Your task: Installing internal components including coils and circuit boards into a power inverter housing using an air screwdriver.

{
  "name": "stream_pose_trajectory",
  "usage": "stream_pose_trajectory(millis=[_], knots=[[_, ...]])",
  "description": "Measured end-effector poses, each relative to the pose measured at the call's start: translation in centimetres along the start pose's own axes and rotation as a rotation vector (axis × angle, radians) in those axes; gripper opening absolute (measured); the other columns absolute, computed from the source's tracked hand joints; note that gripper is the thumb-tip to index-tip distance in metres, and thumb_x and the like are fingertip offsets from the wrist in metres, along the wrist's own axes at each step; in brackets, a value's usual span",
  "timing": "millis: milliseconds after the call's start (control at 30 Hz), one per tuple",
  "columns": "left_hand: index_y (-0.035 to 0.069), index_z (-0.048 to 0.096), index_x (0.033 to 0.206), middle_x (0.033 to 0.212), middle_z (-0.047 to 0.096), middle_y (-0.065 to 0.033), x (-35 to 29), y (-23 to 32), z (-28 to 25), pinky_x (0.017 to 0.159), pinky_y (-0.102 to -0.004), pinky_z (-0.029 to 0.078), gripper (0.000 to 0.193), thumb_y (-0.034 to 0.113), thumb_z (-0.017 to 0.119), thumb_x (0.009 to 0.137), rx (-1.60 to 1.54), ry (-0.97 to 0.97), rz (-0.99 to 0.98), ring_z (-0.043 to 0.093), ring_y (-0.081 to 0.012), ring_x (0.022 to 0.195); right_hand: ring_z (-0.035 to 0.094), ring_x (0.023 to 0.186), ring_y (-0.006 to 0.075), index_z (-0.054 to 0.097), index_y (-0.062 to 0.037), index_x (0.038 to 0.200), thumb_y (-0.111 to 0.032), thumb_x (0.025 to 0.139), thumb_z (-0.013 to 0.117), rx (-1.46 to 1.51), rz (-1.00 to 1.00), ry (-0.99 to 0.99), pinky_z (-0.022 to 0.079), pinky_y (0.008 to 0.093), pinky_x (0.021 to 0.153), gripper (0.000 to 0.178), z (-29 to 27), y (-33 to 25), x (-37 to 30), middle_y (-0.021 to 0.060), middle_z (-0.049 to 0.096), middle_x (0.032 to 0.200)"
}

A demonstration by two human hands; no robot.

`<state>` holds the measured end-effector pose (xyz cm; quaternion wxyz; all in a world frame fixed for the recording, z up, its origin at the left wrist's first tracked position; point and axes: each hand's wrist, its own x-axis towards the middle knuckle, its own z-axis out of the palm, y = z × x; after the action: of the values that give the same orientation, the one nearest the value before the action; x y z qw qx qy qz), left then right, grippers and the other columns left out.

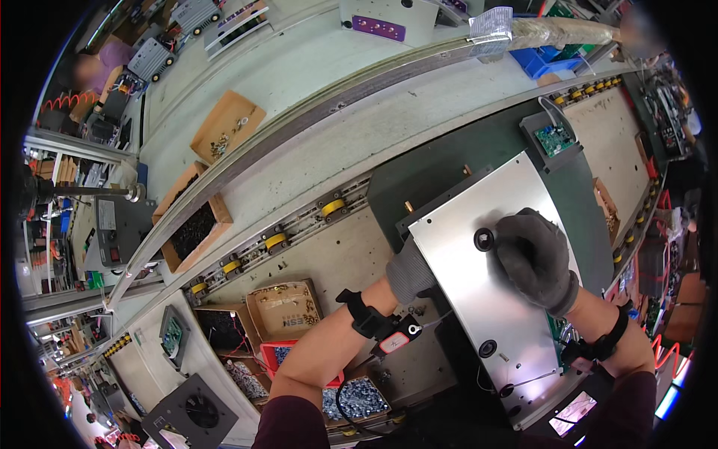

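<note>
Right hand at the black grommet on the metal panel.

Right hand [537, 258] (gloved) curls narrow, fingertips touching black grommet [483, 239] just to its left; left hand [410, 271] grips the edge of the metal panel [479, 299], whose long axis runs diagonally away on the green mat [419, 179].

The person is wearing 2 dark grey knit gloves: the left hand [410, 271] is showing mostly its ribbed lighter-grey cuff, and the right hand [535, 258] is showing the whole glove, fingers and cuff alike. Just below each cuff, a black strap is circling the wrist. The left strap [368, 316] is carrying a small black module with a red-and-white face (a thin black cable is trailing from it); the right strap [607, 343] is carrying a dark unit. Dark maroon sleeves [293, 423] are sitting pushed up below the straps, leaving both forearms bare.
</note>
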<state>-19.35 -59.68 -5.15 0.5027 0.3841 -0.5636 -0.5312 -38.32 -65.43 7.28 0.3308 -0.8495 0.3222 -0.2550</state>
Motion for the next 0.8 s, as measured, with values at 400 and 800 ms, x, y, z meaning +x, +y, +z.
stream_pose_trajectory(millis=[400,800], knots=[[0.001,0.056,0.125,0.118,0.062,-0.0093,-2.0,0.6,-0.4,0.09,-0.0285,0.048,0.039,0.012,0.063,0.088,-0.164,-0.144,-0.316,0.058,-0.0134,0.105,0.056,0.058,0.0275,0.057,-0.0047,0.1,-0.004,0.076,0.061,-0.075,-0.065,-0.01,0.044,0.0368,0.053,0.024,0.5,-0.1,0.2,0.0107,0.057,0.075],[-0.003,0.055,0.124,0.118,0.061,-0.0108,-3.0,4.2,1.7,0.092,-0.0307,0.046,0.044,0.004,0.064,0.081,-0.844,0.083,-0.411,0.06,-0.018,0.103,0.058,0.063,0.0302,0.06,-0.0102,0.108,-0.02,0.077,0.067,-0.319,-0.088,-0.093,0.047,0.0393,0.056,0.033,0.1,-1.4,1.2,0.0088,0.057,0.078]])
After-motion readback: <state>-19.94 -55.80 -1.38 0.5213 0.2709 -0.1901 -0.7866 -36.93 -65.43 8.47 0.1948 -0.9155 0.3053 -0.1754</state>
